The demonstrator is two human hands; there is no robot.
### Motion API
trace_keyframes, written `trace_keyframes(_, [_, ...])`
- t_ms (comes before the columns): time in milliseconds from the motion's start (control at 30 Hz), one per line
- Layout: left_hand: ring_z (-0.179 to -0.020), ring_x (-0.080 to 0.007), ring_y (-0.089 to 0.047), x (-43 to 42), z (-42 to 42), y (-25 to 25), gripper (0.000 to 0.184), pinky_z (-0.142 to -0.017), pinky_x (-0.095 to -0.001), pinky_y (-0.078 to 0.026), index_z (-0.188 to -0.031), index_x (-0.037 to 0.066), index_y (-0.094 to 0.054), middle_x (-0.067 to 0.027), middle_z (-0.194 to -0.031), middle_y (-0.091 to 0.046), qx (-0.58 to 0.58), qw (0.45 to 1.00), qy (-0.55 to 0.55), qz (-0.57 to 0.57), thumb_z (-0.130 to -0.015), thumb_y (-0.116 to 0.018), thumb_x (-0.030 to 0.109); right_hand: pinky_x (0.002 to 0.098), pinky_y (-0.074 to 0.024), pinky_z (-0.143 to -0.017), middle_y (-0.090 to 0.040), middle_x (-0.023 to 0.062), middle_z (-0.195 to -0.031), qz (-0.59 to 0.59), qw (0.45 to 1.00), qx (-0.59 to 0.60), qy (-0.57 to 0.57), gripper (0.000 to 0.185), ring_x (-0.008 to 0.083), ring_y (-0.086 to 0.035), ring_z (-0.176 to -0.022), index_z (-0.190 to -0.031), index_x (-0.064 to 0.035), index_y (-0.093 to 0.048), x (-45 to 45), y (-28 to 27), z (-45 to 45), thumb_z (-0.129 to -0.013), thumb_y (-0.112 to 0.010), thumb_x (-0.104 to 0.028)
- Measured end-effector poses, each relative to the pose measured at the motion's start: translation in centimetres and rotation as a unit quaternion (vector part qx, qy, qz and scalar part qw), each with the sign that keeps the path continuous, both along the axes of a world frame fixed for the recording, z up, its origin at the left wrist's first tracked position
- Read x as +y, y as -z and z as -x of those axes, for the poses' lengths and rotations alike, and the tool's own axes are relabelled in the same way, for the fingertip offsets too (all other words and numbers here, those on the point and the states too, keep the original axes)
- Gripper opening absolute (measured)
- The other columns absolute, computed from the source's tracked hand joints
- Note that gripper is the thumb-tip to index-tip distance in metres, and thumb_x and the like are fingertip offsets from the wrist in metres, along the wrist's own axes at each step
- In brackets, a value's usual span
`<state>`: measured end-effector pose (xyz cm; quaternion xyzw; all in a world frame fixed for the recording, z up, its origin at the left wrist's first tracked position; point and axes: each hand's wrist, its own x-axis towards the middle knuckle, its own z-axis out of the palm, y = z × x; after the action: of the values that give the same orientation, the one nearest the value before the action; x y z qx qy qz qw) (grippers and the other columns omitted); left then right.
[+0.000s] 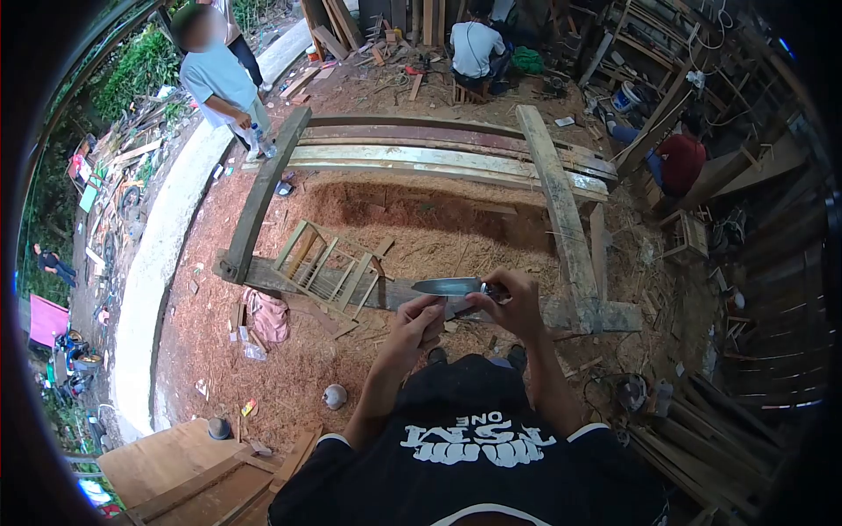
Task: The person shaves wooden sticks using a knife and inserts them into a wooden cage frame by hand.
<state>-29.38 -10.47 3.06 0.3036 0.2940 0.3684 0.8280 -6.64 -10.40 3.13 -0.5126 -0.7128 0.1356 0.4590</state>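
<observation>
A knife [447, 287] with a broad grey blade is held in front of my body, its tip toward the left. My right hand [516, 305] is closed around its handle. My left hand [419, 323] is closed in a pinch just below the blade; what its fingers hold, if anything, I cannot make out. A pale, flat piece shows between the two hands under the blade, too small to name. Beneath the hands runs the near beam [399, 294] of a large wooden frame. A small slatted wooden rack [329, 267] leans against that beam to the left.
Long boards [421, 159] lie across the frame's far side. Sawdust and scraps cover the ground. A pink cloth [266, 317] lies at left. One person [219, 83] stands at far left; others sit at the back [476, 51] and right [682, 162]. Planks [702, 451] are piled lower right.
</observation>
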Motion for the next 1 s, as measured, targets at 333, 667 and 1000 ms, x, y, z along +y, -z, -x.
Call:
trace_keyframes(333, [-0.054, -0.0008, -0.029, 1.4, -1.9, 0.0, 0.013, -0.046, -0.0206, -0.021, -0.108, 0.005, -0.063, 0.0092, -0.069, -0.037, 0.022, 0.999, 0.025, -0.007, -0.105, -0.053, 0.014, 0.0342, -0.0451, -0.051, -0.057, 0.0044, -0.057, -0.008, 1.0, -0.017, -0.005, 0.042, 0.0196, -0.06, -0.052, -0.075, -0.0083, -0.065, 0.2, -0.7, 0.0, -0.077, -0.086, -0.045])
trace_keyframes(667, [-0.053, -0.0019, -0.03, 2.8, -3.0, 0.3, 0.013, -0.046, -0.0209, -0.021, -0.105, 0.006, -0.062, 0.0086, -0.068, -0.036, 0.036, 0.998, 0.059, -0.014, -0.104, -0.055, 0.017, 0.028, -0.0416, -0.047, -0.058, 0.0023, -0.058, -0.039, 0.998, -0.046, -0.02, 0.044, 0.0116, -0.055, -0.05, -0.076, -0.0054, -0.065, 1.2, -1.5, -1.9, -0.078, -0.087, -0.044])
trace_keyframes(1000, [-0.053, -0.0007, -0.028, 2.1, -3.2, 0.4, 0.017, -0.046, -0.0202, -0.022, -0.113, 0.003, -0.065, 0.0095, -0.067, -0.035, 0.036, 0.999, 0.036, -0.002, -0.106, -0.051, 0.011, 0.0302, -0.0421, -0.046, -0.056, 0.0025, -0.055, -0.013, 1.0, 0.0, 0.022, 0.041, 0.0142, -0.057, -0.048, -0.073, -0.0087, -0.063, 1.2, -1.8, -2.2, -0.081, -0.084, -0.043])
